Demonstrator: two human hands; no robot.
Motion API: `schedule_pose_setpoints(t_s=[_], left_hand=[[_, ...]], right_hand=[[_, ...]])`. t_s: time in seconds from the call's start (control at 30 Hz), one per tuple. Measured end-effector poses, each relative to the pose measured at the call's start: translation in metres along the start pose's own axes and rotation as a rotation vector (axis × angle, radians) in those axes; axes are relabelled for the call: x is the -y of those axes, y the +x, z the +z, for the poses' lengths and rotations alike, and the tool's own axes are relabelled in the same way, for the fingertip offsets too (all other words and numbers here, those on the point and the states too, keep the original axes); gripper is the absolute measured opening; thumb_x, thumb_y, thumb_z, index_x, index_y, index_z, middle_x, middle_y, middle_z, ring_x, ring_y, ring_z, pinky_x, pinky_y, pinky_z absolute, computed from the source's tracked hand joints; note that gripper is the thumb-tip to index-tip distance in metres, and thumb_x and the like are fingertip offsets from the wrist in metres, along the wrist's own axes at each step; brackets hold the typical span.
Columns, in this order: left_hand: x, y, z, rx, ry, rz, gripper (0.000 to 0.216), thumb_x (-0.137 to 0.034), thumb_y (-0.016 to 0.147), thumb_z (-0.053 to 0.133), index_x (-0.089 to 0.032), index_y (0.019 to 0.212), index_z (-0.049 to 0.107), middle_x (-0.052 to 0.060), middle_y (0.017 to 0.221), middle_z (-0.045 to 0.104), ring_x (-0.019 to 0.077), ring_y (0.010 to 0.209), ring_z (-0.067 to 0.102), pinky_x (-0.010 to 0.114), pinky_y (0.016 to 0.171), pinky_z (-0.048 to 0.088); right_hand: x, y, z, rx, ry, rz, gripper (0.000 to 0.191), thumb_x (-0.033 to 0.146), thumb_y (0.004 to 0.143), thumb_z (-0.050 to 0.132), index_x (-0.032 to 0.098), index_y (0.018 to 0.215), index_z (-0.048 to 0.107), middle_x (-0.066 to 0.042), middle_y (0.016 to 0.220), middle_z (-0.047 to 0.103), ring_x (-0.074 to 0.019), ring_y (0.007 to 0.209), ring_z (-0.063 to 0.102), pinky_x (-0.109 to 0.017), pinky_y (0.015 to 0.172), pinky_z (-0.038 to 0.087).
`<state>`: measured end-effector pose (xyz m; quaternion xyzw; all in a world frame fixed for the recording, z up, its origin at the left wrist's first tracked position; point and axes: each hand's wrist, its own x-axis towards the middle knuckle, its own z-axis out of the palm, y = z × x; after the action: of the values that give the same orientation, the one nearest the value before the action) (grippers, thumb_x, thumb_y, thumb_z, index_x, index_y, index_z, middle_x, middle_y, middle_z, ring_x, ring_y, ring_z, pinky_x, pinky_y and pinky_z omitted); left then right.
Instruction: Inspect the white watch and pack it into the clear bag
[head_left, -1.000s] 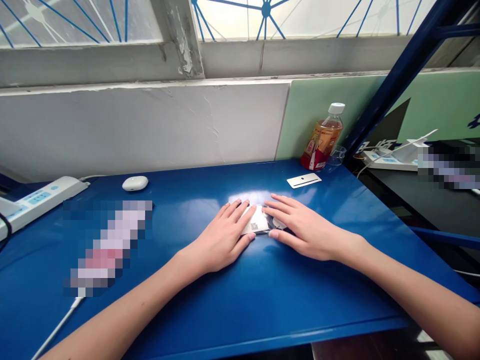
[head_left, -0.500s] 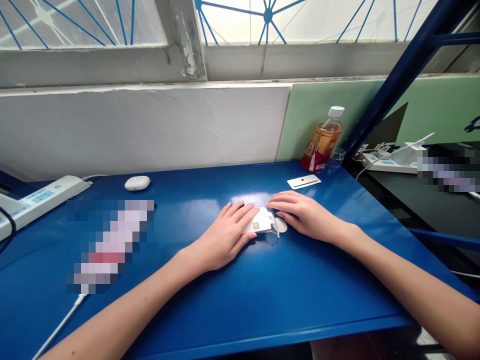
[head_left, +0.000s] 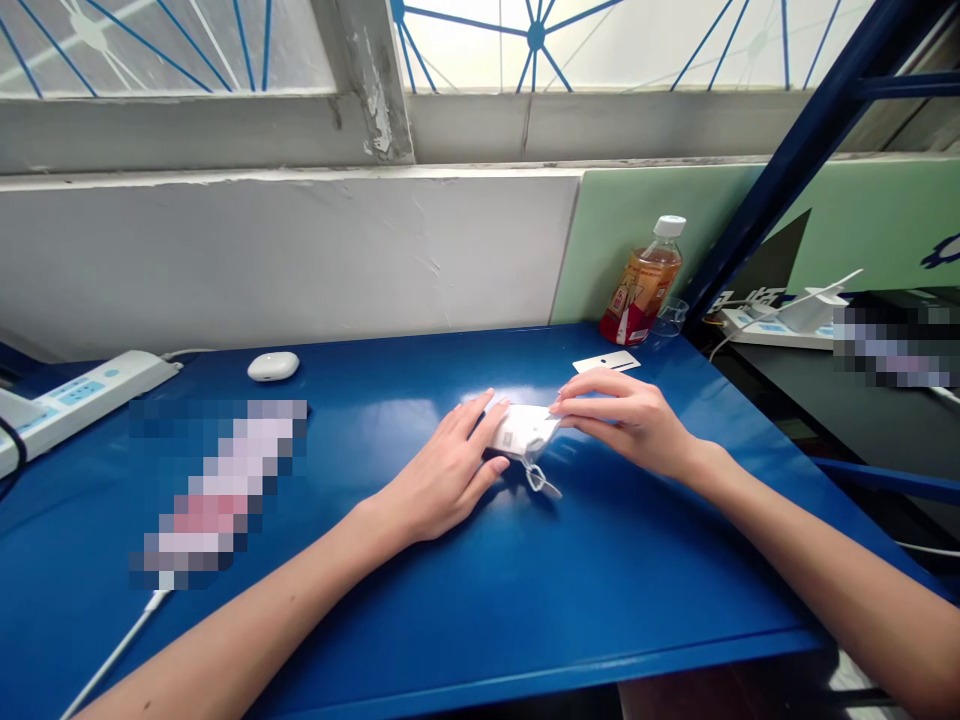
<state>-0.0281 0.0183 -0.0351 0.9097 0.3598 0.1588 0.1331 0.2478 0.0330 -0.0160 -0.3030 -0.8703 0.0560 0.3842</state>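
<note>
Apparently for steadiness, the spread left hand (head_left: 439,485) covers one end of a flat white plastic packet (head_left: 521,428) mid-frame, the right hand (head_left: 639,424) pinching its edge.

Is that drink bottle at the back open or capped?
Capped: the bottle has a white cap over its neck. Whether it was ever opened, I cannot tell.

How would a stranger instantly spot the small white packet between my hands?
On the glossy blue desk, find the bare left hand and bare right hand. Both touch the small white packet between them. Unlike the smooth white oval case and flat white rectangular card, it shows a greyish square and a pale loop at its near edge.
</note>
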Motion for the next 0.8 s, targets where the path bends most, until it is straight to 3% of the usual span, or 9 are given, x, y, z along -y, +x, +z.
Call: schedule_pose_setpoints(t_s=[0.2,0.37,0.53,0.63,0.8], left_hand=[[-0.001,0.000,-0.002,-0.071,-0.058,-0.041,0.053,-0.032,0.105,0.030,-0.018,0.155,0.023,0.015,0.159,0.032,0.0289,0.147,0.029,0.050,0.119,0.030],[0.002,0.001,0.000,-0.154,-0.089,-0.089,0.046,-0.030,0.105,0.030,-0.019,0.149,0.034,0.013,0.155,0.039,0.0271,0.143,0.037,0.048,0.118,0.034],[0.003,0.001,0.001,-0.260,-0.112,-0.082,0.046,-0.025,0.103,0.035,-0.018,0.148,0.032,0.014,0.152,0.040,0.0260,0.143,0.036,0.048,0.119,0.033],[0.000,0.001,-0.001,-0.289,-0.092,-0.006,0.057,-0.028,0.098,0.046,-0.021,0.151,0.025,0.015,0.154,0.035,0.0297,0.145,0.033,0.051,0.117,0.033],[-0.003,0.002,-0.003,-0.207,-0.024,0.134,0.085,-0.041,0.087,0.067,-0.023,0.153,0.018,0.018,0.158,0.026,0.0352,0.146,0.029,0.053,0.115,0.035]], right_hand=[[0.008,0.003,-0.004,-0.234,0.205,0.247,0.011,0.032,0.089,0.069,0.026,0.090,0.077,-0.005,0.088,0.075,-0.0239,0.087,0.070,-0.040,0.081,0.058],[0.007,0.006,-0.003,-0.224,0.363,0.424,0.015,0.038,0.086,0.071,0.024,0.083,0.078,-0.005,0.086,0.076,-0.0237,0.084,0.071,-0.037,0.073,0.060],[0.007,0.007,0.003,-0.204,0.480,0.545,0.018,0.038,0.083,0.073,0.020,0.084,0.079,-0.006,0.083,0.077,-0.0205,0.073,0.070,-0.033,0.065,0.059],[0.005,0.006,0.010,-0.160,0.502,0.626,0.023,0.040,0.083,0.072,0.019,0.086,0.079,-0.006,0.083,0.078,-0.0204,0.072,0.070,-0.033,0.064,0.058],[0.002,0.001,0.020,-0.110,0.508,0.657,0.028,0.043,0.084,0.070,0.018,0.091,0.080,-0.008,0.089,0.079,-0.0229,0.078,0.072,-0.035,0.068,0.059]])
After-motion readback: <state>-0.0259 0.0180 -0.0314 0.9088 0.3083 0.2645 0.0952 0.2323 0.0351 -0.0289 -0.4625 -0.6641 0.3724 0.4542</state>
